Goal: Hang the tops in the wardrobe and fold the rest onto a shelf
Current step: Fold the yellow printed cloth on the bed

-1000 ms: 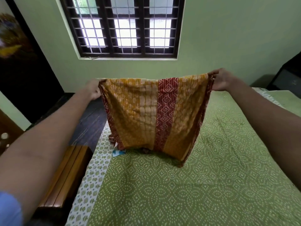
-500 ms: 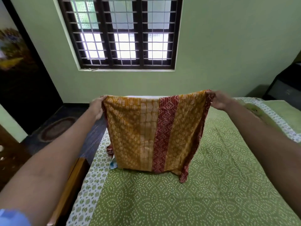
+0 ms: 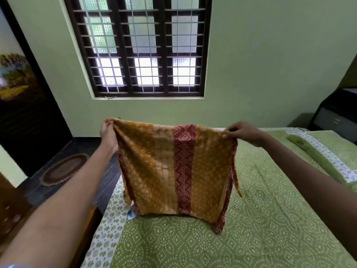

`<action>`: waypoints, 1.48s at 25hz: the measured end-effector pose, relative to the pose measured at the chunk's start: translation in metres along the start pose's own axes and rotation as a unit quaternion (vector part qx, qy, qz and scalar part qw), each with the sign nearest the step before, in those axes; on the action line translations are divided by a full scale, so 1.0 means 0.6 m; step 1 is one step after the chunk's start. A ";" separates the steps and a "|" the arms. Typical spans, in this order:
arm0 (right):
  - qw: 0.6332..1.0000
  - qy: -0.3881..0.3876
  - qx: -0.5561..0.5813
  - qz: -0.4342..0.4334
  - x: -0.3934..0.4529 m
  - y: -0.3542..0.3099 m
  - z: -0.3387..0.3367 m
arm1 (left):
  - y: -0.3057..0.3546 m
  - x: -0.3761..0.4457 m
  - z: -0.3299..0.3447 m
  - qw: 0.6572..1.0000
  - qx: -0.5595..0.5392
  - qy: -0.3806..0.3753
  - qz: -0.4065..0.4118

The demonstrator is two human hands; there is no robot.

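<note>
Above the bed (image 3: 251, 238), my left hand (image 3: 108, 132) and right hand (image 3: 244, 132) each pinch a top corner of the mustard garment (image 3: 173, 171); I'd keep the top edge level and taut before folding.

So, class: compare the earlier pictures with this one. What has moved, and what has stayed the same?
Both hands have lowered the cloth toward the bed; its top edge now sags and its hem still touches the bedspread. Left hand and right hand keep their grip on the top corners. Nothing was let go.
</note>
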State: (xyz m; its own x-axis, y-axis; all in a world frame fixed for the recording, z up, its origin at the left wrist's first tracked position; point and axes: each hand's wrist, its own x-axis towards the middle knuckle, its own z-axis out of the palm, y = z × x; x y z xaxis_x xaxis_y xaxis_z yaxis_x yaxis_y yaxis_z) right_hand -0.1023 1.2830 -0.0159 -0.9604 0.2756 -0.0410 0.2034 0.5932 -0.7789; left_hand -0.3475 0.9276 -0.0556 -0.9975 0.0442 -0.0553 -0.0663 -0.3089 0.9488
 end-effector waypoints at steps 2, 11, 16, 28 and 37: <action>0.987 -0.157 0.033 -0.032 -0.015 -0.044 0.011 | 0.002 0.009 -0.006 0.991 -0.127 -0.034 -0.039; 0.942 0.101 -0.152 -0.283 0.062 -0.128 0.098 | 0.013 -0.123 0.175 0.920 0.044 -0.384 -0.065; 0.938 0.084 -0.105 -0.320 0.066 -0.147 0.110 | 0.014 -0.137 0.203 0.905 0.083 -0.415 -0.050; 0.962 0.037 -0.031 -0.269 0.055 -0.144 0.095 | 0.009 -0.164 0.211 0.864 0.076 -0.486 -0.111; 0.992 -0.078 -0.042 -0.094 0.037 -0.082 0.103 | 0.025 -0.138 0.224 0.900 0.068 -0.430 -0.020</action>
State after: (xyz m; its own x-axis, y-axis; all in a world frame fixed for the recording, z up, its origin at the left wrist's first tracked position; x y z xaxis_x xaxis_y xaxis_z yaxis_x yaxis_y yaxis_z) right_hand -0.1453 1.2129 -0.0173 -0.9993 0.0377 -0.0008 0.0265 0.6859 -0.7272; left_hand -0.2627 1.0472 0.0052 -0.6016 0.7904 0.1155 -0.0401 -0.1743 0.9839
